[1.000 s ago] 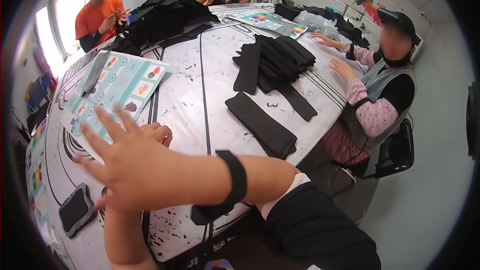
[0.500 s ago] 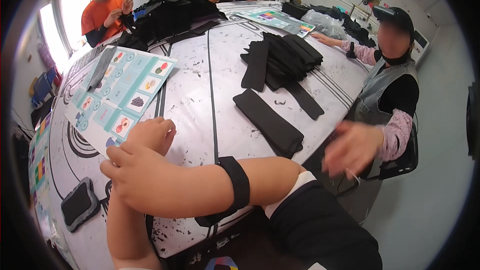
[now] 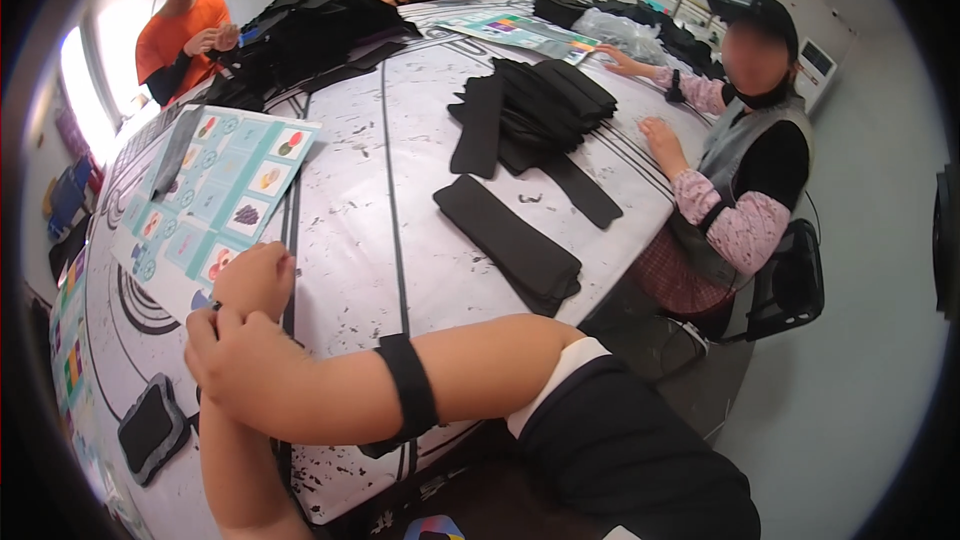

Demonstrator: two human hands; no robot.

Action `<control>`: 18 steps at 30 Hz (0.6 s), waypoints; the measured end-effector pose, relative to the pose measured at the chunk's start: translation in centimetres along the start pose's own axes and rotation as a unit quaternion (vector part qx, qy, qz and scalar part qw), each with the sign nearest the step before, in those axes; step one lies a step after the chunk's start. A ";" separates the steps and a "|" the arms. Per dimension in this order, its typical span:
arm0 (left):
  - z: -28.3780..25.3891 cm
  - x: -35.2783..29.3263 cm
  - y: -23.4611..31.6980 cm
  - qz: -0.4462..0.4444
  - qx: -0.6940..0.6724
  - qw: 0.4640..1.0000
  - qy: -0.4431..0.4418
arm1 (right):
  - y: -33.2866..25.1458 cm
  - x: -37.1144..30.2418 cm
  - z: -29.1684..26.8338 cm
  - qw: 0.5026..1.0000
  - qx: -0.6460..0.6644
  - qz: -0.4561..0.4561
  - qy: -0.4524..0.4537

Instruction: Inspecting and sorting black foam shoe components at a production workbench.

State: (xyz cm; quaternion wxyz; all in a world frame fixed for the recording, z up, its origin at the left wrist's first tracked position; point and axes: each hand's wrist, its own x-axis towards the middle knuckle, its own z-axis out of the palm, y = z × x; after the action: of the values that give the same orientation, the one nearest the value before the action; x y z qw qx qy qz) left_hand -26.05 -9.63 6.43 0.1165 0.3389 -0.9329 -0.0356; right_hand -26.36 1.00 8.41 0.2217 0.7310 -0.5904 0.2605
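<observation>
My right arm crosses over my left, a black band [image 3: 408,387] round its forearm. My right hand [image 3: 245,365] is closed at my left wrist, fingers curled over its far side. A tiny dark bit [image 3: 216,306] shows by its fingertips; what it belongs to is hidden. Just beyond, my left hand [image 3: 255,282] is bent at the wrist with fingers curled in, and nothing shows in them. It lies over the near corner of a pale teal sheet with fruit pictures [image 3: 225,180]. On that sheet rests a grey strip [image 3: 178,152].
A black pad with a grey rim [image 3: 153,428] lies at the near left. Flat black pieces [image 3: 510,240] and a larger stack of them [image 3: 540,105] lie right of centre. A black heap [image 3: 310,35] is farther back. Co-workers sit or stand round the white table [image 3: 350,180].
The view has shifted a little. My two hands stay together, and a dark bit now shows at my right fingertips. The co-worker at right has brought a raised hand to the table.
</observation>
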 end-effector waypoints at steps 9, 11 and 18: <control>-0.3 0.2 -2.2 -0.007 -0.047 0.999 -0.022 | 1.7 1.6 1.0 0.987 -0.020 -0.034 0.158; -0.1 -0.8 -0.4 0.032 -0.061 0.997 0.023 | 1.6 0.9 1.7 0.985 -0.062 0.003 0.162; -0.1 -1.5 0.8 0.004 -0.029 0.998 0.051 | 1.0 2.2 5.9 0.945 -0.223 0.081 -0.224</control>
State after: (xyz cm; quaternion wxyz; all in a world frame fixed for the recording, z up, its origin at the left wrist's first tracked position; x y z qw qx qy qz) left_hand -25.39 -8.04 6.33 0.1739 0.3333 -0.9256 -0.0446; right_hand -26.22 -4.61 5.33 0.2190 0.6522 -0.7251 -0.0311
